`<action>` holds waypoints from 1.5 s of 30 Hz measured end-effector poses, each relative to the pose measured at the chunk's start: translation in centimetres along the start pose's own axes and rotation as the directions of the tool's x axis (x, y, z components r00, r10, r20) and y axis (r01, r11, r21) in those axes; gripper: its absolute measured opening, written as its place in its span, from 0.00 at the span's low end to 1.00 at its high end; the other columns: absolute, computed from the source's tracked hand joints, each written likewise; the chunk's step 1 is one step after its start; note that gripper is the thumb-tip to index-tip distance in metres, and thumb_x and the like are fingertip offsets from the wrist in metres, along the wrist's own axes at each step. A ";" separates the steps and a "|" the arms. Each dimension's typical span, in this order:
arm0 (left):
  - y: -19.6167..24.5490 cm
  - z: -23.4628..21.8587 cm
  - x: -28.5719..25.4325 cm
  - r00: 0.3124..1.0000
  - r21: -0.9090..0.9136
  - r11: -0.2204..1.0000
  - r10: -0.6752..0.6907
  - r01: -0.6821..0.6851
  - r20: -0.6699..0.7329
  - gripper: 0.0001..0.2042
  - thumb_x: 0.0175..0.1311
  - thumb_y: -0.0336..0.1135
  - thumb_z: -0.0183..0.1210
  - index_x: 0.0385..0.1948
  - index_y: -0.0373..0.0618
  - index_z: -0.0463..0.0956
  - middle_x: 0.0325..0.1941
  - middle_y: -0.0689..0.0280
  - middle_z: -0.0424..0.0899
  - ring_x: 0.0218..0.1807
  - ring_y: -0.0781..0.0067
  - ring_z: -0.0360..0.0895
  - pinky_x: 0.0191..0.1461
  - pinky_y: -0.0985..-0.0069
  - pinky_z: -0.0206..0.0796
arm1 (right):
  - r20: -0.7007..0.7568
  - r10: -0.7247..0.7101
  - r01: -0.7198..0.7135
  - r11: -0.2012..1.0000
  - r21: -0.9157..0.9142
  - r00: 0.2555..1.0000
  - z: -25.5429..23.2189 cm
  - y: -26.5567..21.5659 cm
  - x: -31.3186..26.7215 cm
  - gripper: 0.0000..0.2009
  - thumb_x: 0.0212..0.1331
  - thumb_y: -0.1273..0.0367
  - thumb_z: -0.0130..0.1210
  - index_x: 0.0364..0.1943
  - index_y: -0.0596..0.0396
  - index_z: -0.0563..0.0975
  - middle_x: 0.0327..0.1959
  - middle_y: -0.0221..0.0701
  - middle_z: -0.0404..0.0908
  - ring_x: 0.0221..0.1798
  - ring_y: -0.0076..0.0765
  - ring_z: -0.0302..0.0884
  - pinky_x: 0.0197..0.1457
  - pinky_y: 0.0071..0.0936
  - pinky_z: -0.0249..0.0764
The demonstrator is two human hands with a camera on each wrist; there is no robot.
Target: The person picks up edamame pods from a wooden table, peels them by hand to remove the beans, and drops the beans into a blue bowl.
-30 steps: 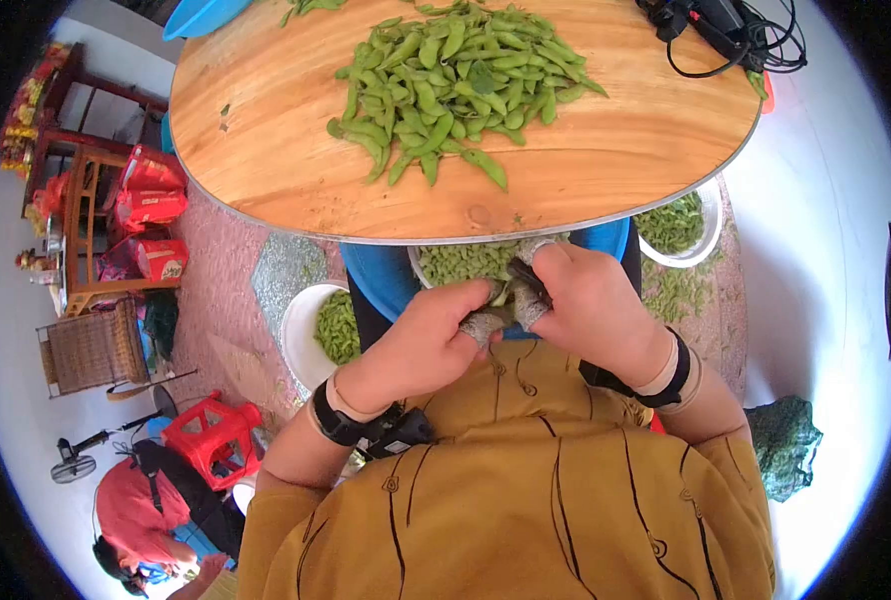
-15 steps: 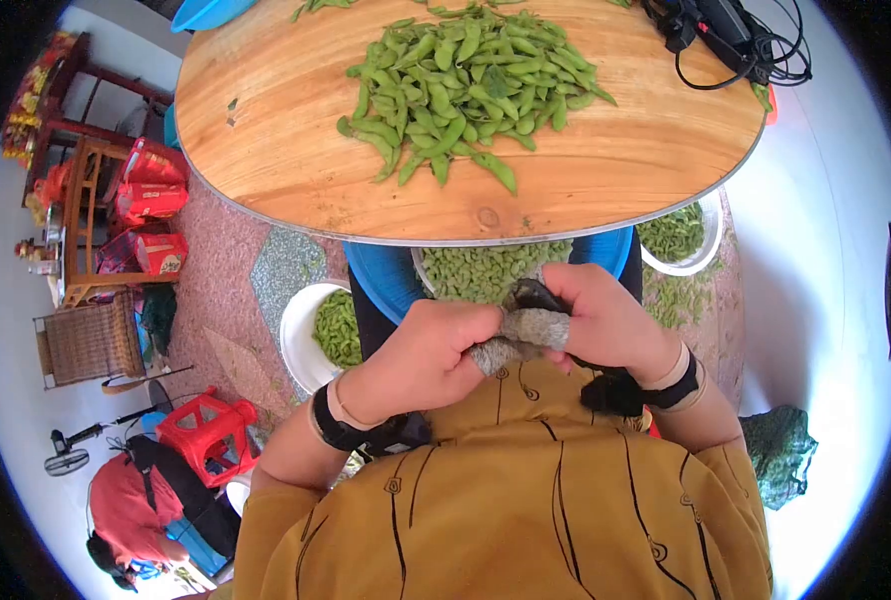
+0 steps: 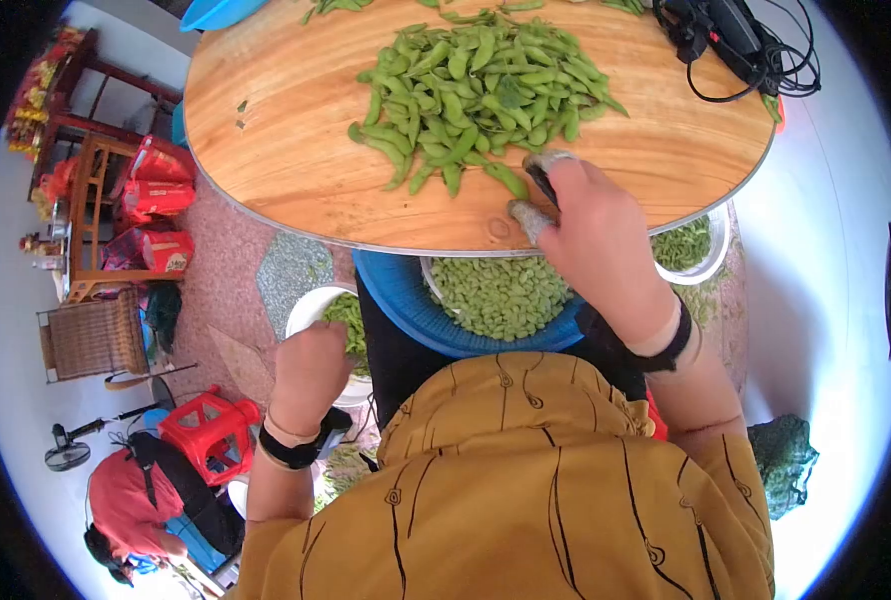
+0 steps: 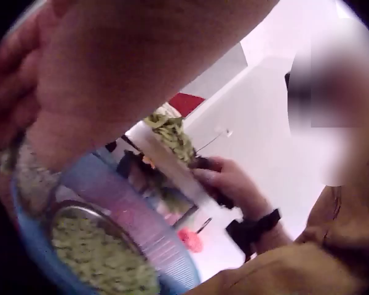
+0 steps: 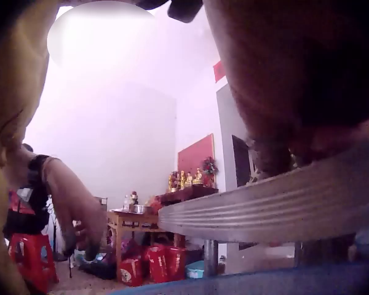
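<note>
A pile of green edamame pods (image 3: 466, 90) lies on the round wooden table (image 3: 296, 170). My right hand (image 3: 596, 220) is over the table's near edge, thumb and forefinger spread on either side of one pod's tip (image 3: 507, 181). Grey wrapping covers those fingertips. My left hand (image 3: 313, 370) hangs over a white bucket (image 3: 311, 303) with green pods inside; its fingers are hidden from the head camera but look loosely bent in the right wrist view. Below the table edge, shelled beans (image 3: 501, 295) fill a bowl inside a blue basin (image 3: 396, 300).
Another white bucket (image 3: 716, 250) with green pods stands under the table's right side. A black device with coiled cable (image 3: 741, 50) lies on the table at the far right. Left on the floor are a red stool (image 3: 211, 430) and a bent-over person (image 3: 136, 500).
My hands were together over the basin, fingers meeting. Now they are apart: the right has moved forward to the pods on the table, the left sideways over the left bucket.
</note>
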State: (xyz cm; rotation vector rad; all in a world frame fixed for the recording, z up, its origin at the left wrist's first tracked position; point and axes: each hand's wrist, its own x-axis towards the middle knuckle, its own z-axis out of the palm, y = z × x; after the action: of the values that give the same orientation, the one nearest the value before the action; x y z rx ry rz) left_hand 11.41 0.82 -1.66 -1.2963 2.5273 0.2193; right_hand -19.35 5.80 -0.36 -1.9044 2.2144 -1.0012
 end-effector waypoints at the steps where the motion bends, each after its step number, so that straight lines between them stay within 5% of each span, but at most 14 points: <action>1: 0.8 -0.7 0.4 1.000 -0.001 1.000 -0.003 0.003 -0.004 0.10 0.50 0.36 0.62 0.27 0.40 0.75 0.26 0.54 0.77 0.31 0.51 0.77 0.35 0.61 0.69 | -0.002 -0.005 0.005 1.000 0.000 1.000 0.6 0.1 0.0 0.13 0.47 0.70 0.60 0.35 0.59 0.70 0.24 0.42 0.75 0.28 0.53 0.76 0.30 0.43 0.72; 5: 6.1 -3.3 3.2 0.892 -0.535 0.728 0.243 -0.428 -0.382 0.11 0.56 0.31 0.56 0.40 0.38 0.76 0.28 0.58 0.80 0.30 0.58 0.78 0.34 0.71 0.70 | 0.071 0.050 -0.059 0.990 0.130 0.996 1.0 -0.4 -0.1 0.13 0.44 0.72 0.61 0.34 0.59 0.71 0.26 0.42 0.75 0.28 0.52 0.76 0.30 0.41 0.72; 7: 9.2 -4.5 4.0 0.969 -0.879 0.408 0.098 -0.246 -0.226 0.10 0.61 0.29 0.51 0.42 0.38 0.75 0.28 0.64 0.81 0.27 0.71 0.78 0.31 0.78 0.68 | 0.088 0.056 -0.074 0.973 0.220 0.995 0.4 -1.2 -1.3 0.14 0.43 0.73 0.61 0.34 0.59 0.71 0.27 0.41 0.75 0.27 0.52 0.75 0.30 0.41 0.72; 10: 11.4 -4.5 5.9 0.987 -0.982 0.156 0.134 -0.105 -0.084 0.10 0.63 0.29 0.47 0.41 0.39 0.75 0.30 0.68 0.81 0.27 0.79 0.77 0.30 0.82 0.67 | -0.003 -0.036 0.036 0.973 0.229 0.999 -0.9 -2.7 -2.9 0.16 0.41 0.73 0.63 0.36 0.60 0.73 0.25 0.39 0.74 0.26 0.50 0.75 0.30 0.39 0.72; 16: 11.6 -4.1 6.6 0.947 -0.833 -0.486 0.295 0.263 0.127 0.11 0.65 0.31 0.47 0.46 0.42 0.74 0.34 0.65 0.82 0.28 0.79 0.77 0.30 0.83 0.67 | 0.135 0.164 -0.208 0.872 0.443 0.977 -1.3 -2.0 -3.7 0.11 0.44 0.72 0.64 0.31 0.58 0.74 0.29 0.40 0.78 0.32 0.45 0.80 0.33 0.31 0.75; 20: 11.4 -4.1 6.5 0.947 -0.862 -0.429 0.281 0.271 0.157 0.12 0.66 0.33 0.49 0.47 0.42 0.73 0.36 0.64 0.82 0.29 0.78 0.77 0.31 0.83 0.68 | 0.186 0.095 -0.177 0.849 0.498 0.978 -1.1 -1.6 -3.5 0.13 0.47 0.72 0.62 0.37 0.59 0.74 0.31 0.42 0.79 0.35 0.45 0.81 0.36 0.32 0.75; 22: 11.8 -4.1 6.5 0.999 -0.938 -0.348 0.032 0.002 -0.009 0.11 0.66 0.32 0.49 0.48 0.42 0.73 0.35 0.64 0.82 0.29 0.77 0.77 0.31 0.83 0.68 | 0.179 0.081 -0.165 0.834 0.527 0.980 -1.1 -1.7 -3.4 0.14 0.48 0.73 0.60 0.41 0.60 0.73 0.33 0.43 0.79 0.37 0.48 0.80 0.38 0.33 0.75; 30: 11.6 -3.9 6.2 0.987 -0.991 -0.098 0.124 -0.086 -0.098 0.09 0.66 0.28 0.50 0.45 0.40 0.74 0.30 0.70 0.79 0.27 0.86 0.70 0.30 0.86 0.64 | 0.387 0.035 -0.270 0.774 0.573 0.922 -3.6 -1.3 -3.0 0.18 0.52 0.76 0.51 0.50 0.62 0.69 0.36 0.48 0.78 0.40 0.56 0.78 0.41 0.34 0.75; 35: 11.4 -4.1 6.5 0.982 -0.994 -0.026 0.153 -0.111 -0.113 0.09 0.62 0.25 0.52 0.42 0.39 0.75 0.29 0.66 0.79 0.26 0.79 0.71 0.29 0.83 0.63 | 0.441 0.018 -0.314 0.728 0.609 0.898 -3.7 -1.0 -2.9 0.22 0.48 0.79 0.46 0.53 0.60 0.70 0.33 0.41 0.79 0.36 0.42 0.80 0.40 0.30 0.74; 37: 10.8 -3.8 6.6 0.748 -0.531 0.576 0.232 -0.621 -0.622 0.09 0.55 0.24 0.54 0.38 0.38 0.76 0.28 0.58 0.78 0.25 0.66 0.72 0.29 0.76 0.63 | 0.411 -0.006 -0.300 0.673 0.675 0.912 -2.9 -0.8 -3.0 0.22 0.48 0.80 0.45 0.52 0.60 0.70 0.32 0.38 0.79 0.34 0.38 0.79 0.40 0.29 0.74; 40: 10.4 -4.4 5.8 0.722 -0.256 0.767 0.355 -0.588 -0.595 0.09 0.50 0.24 0.56 0.35 0.38 0.77 0.28 0.53 0.77 0.27 0.55 0.73 0.28 0.71 0.63 | 0.440 -0.027 -0.329 0.622 0.711 0.898 -2.7 -0.3 -3.0 0.21 0.50 0.80 0.44 0.52 0.59 0.71 0.29 0.33 0.78 0.29 0.30 0.76 0.35 0.27 0.73; 42: 10.5 -3.9 6.1 0.725 -0.289 0.752 0.341 -0.592 -0.598 0.09 0.49 0.24 0.57 0.34 0.39 0.76 0.27 0.54 0.76 0.27 0.56 0.73 0.27 0.70 0.63 | 0.496 -0.029 -0.369 0.631 0.682 0.868 -2.8 -0.1 -2.9 0.19 0.53 0.79 0.43 0.52 0.58 0.71 0.28 0.29 0.77 0.26 0.26 0.74 0.31 0.24 0.73; 44: 10.5 -4.1 6.2 0.730 -0.321 0.738 0.326 -0.594 -0.601 0.08 0.49 0.25 0.59 0.33 0.39 0.76 0.25 0.55 0.76 0.26 0.56 0.73 0.26 0.70 0.63 | 0.722 0.021 -0.698 0.275 0.661 0.692 -3.0 -0.2 -2.8 0.16 0.58 0.77 0.42 0.51 0.55 0.72 0.26 0.24 0.75 0.20 0.18 0.69 0.24 0.17 0.68; 45: 10.3 -4.7 6.1 0.932 -0.845 0.398 0.211 -0.357 -0.295 0.09 0.45 0.23 0.59 0.31 0.39 0.74 0.23 0.56 0.74 0.25 0.56 0.73 0.27 0.69 0.65 | 0.721 0.023 -0.699 0.272 0.662 0.692 -3.2 -0.2 -2.8 0.16 0.58 0.77 0.42 0.51 0.55 0.72 0.26 0.24 0.75 0.20 0.18 0.69 0.24 0.17 0.68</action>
State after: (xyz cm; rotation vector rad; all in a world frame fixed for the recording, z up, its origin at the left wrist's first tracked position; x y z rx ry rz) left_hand -1.24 0.91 0.81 -1.0995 2.7894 1.8432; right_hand -19.90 9.72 1.21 -0.8210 1.1138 -0.9924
